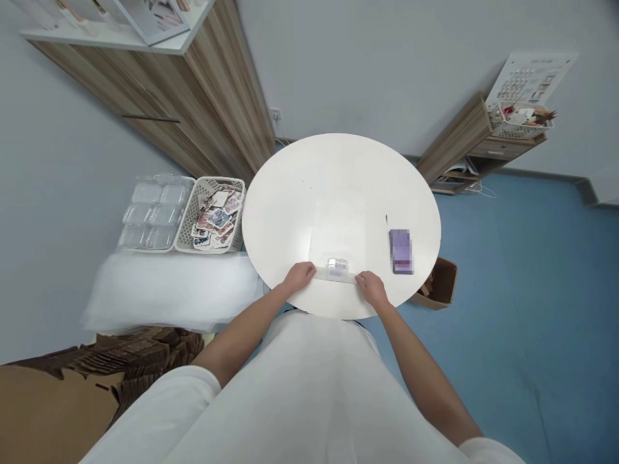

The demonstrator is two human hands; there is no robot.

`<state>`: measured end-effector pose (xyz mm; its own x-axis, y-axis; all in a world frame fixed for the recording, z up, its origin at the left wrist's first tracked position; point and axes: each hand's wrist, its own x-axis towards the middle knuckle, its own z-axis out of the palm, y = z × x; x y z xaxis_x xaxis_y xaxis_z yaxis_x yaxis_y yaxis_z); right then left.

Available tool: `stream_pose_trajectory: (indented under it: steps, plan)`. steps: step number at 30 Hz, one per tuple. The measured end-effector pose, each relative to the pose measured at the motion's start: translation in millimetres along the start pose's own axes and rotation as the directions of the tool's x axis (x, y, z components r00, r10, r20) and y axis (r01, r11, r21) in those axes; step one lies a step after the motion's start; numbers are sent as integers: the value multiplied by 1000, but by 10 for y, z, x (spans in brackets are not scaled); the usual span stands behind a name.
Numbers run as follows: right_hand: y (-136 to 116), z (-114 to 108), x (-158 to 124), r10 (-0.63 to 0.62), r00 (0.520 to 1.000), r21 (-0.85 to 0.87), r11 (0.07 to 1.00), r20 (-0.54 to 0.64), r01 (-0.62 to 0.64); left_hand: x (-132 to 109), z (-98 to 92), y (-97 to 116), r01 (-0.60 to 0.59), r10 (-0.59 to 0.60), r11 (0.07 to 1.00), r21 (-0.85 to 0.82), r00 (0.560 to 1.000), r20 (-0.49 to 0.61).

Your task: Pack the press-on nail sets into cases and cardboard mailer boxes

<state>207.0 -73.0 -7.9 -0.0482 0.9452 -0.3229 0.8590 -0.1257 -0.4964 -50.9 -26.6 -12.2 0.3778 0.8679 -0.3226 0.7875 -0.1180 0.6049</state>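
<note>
On the round white table (275, 187), a thin translucent white sheet (338, 219) lies flat in front of me. A small clear plastic box (337, 263) rests on its near end. The sheet's near edge stands up as a narrow strip against the box's near side and partly covers it. My left hand (298, 277) pinches the left end of this strip between thumb and fingers. At the right end, my right hand (371, 287) grips the strip in the same way. What lies inside the box is too small to make out.
A purple packet (401, 251), blurred, lies to the right. Left of the table are a white basket (182, 238) of patterned cards, clear plastic trays (155, 216) and a pile of translucent sheets (178, 287). An open cardboard box (447, 283) stands on the floor at right.
</note>
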Motion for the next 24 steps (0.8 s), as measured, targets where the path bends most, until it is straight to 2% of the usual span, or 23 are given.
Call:
stream_pose_trajectory:
  steps: [5, 8, 10, 13, 16, 18, 20, 22, 24]
  plan:
    - [-41, 62, 137, 122, 992, -33, 992, -36, -123, 104, 37, 48, 132, -131, 989, 69, 991, -21]
    - [-51, 134, 176, 149, 987, -67, 986, -61, -153, 134, 80, 78, 167, -163, 981, 100, 986, -44]
    - [-58, 182, 183, 153, 984, -93, 983, -90, -161, 138, 98, 88, 156, -145, 974, 162, 986, -77]
    - [-81, 238, 180, 80, 974, -167, 979, -210, -116, 125, 106, 83, 54, 0, 946, 320, 986, -166]
    - [-121, 268, 171, -118, 936, -297, 955, -330, 16, 115, 105, 79, -120, 219, 883, 453, 960, -173]
    - [-148, 283, 166, -268, 913, -390, 911, -307, 136, 122, 105, 90, -263, 364, 814, 517, 926, -102]
    - [-162, 301, 159, -391, 893, -464, 848, -223, 255, 139, 108, 110, -392, 478, 737, 551, 878, -14]
    - [-159, 321, 149, -459, 874, -503, 799, -157, 329, 156, 109, 128, -467, 537, 684, 560, 842, 46]
    - [-142, 334, 134, -474, 870, -514, 785, -137, 346, 162, 107, 135, -487, 548, 672, 558, 834, 67]
